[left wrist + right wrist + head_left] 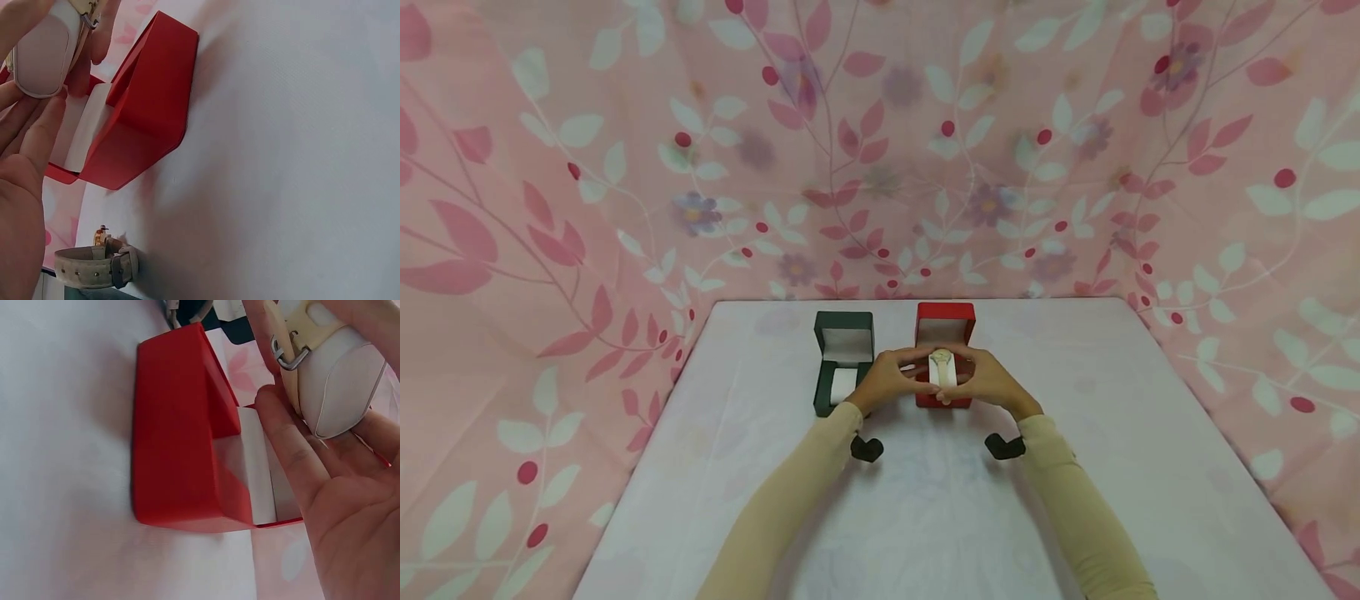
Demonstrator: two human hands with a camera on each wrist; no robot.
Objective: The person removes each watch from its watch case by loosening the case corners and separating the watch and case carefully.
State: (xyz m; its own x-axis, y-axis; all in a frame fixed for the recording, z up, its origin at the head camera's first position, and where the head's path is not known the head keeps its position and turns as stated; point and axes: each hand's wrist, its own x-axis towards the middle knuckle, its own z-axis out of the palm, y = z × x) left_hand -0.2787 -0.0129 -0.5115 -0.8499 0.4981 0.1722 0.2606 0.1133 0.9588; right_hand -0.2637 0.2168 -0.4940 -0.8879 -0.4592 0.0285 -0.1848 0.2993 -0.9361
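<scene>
Evenly, both hands are sharing one load: the left hand (887, 379) and right hand (992, 379) are curling their fingers round opposite sides of a white cushion (44, 56) with a pale-strapped watch (941, 357) wrapped on it. Neither hand is sitting clearly nearer. The watch is lying between the fingers, its dial at the far end and its strap running back toward the person, so its long axis is roughly following the front-to-back line of the red box (946, 312). That box is standing open below the fingers, its raised lid just beyond them; this alignment seems the relation that matters. Left of the fingers, an open green box (844, 320) is resting on the desk (925, 500).
</scene>
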